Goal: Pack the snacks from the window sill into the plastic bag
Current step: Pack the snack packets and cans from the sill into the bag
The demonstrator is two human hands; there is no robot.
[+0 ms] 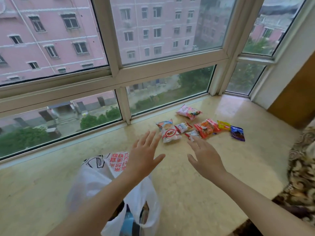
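Fingers (150,136) of both hands spread, empty, above window sill (238,150), snacks (190,128) beyond (plastic bag (95,181) perhaps part-filled)

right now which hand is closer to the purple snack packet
Right. The right hand is below-left of the purple snack packet; the left hand is farther left, beyond the other snacks.

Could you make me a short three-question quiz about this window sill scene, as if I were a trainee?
1. True or false: both hands are already holding snacks.
2. Which packet lies farthest right on the sill: A) pink, B) yellow, C) dark blue?
3. What lies under the left forearm?

Key:
1. False. The left hand and right hand are open, reaching toward the snacks.
2. C, the dark blue packet, right of the yellow packet and the pink packet.
3. The plastic bag.
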